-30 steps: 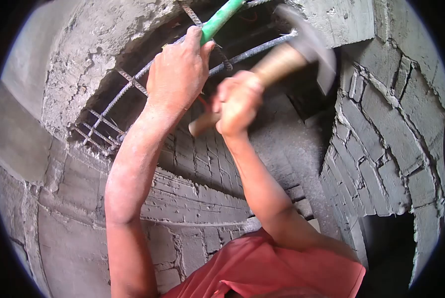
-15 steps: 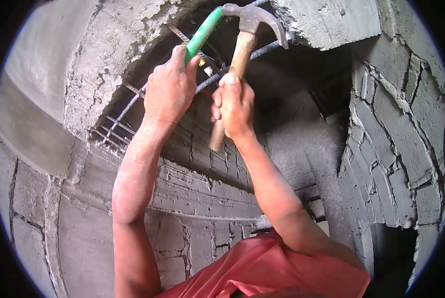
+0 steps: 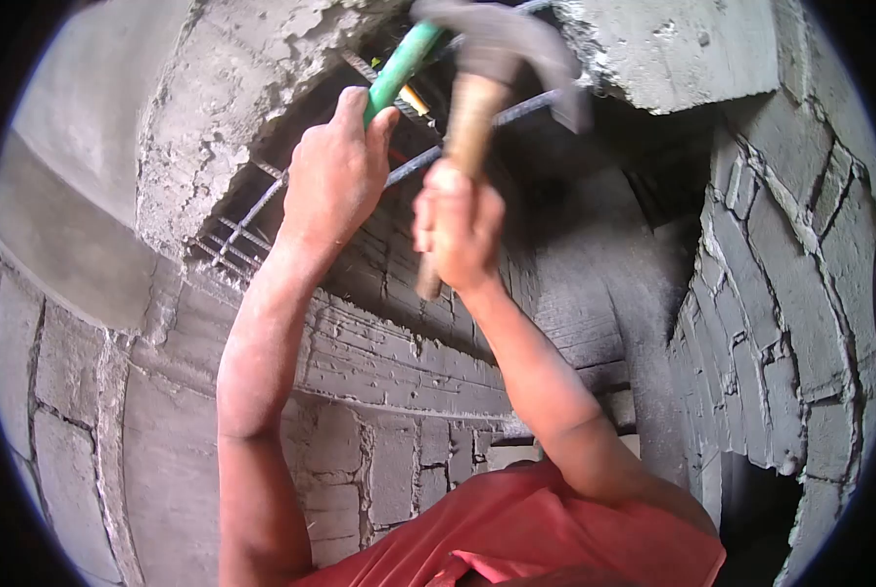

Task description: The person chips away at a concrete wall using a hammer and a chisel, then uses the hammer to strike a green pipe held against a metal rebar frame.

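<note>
My left hand [image 3: 338, 171] is closed round a green rod-like tool [image 3: 404, 70], which points up and to the right into the broken opening in the concrete. In my right hand [image 3: 460, 227] is the wooden handle of a claw hammer [image 3: 477, 112]. The hammer's metal head is blurred by motion and overlaps the top end of the green tool; whether they touch cannot be made out. Steel bars [image 3: 423, 161] cross the opening behind both hands.
Rough broken concrete [image 3: 198, 127] edges the opening at the left, and a concrete slab [image 3: 678, 49] at the upper right. Thin bars [image 3: 232, 240] stick out at the lower left of the opening. Block walls [image 3: 771, 323] stand at the right and below.
The hammer head has shifted slightly right and blurred, and its claw hangs a little lower. The left hand keeps its hold on the green tool. The view has shifted slightly.
</note>
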Available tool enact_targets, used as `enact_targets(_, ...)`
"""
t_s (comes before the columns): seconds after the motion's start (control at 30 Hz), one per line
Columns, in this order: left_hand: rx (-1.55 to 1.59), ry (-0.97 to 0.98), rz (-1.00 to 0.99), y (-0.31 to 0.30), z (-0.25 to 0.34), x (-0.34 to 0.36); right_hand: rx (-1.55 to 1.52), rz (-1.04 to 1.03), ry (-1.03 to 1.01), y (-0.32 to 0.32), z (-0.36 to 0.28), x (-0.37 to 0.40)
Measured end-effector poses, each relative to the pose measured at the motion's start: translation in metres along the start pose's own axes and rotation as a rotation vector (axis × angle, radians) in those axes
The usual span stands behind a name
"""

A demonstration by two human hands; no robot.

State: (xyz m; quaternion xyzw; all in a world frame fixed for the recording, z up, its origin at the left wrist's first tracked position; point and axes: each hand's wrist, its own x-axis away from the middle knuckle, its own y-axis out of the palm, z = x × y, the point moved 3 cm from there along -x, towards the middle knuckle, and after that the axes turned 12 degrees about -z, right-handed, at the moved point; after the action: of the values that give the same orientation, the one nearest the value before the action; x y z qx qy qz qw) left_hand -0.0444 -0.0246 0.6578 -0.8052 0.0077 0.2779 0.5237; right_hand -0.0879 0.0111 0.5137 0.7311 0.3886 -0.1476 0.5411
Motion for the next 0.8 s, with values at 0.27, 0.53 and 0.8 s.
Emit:
enact_targets(0.27,-0.007,0.004,-0.01,-0.001,-0.003,0.0,-0.141,0.111,-0.19,-0.016,0.009,-0.001)
enact_targets(0.53,-0.004,-0.003,-0.025,-0.005,-0.01,0.001,-0.199,0.152,-0.304,-0.012,-0.012,0.009)
enact_targets(0.8,-0.085,0.01,-0.009,-0.007,-0.016,0.001,-0.106,0.07,0.023,-0.004,0.004,-0.007)
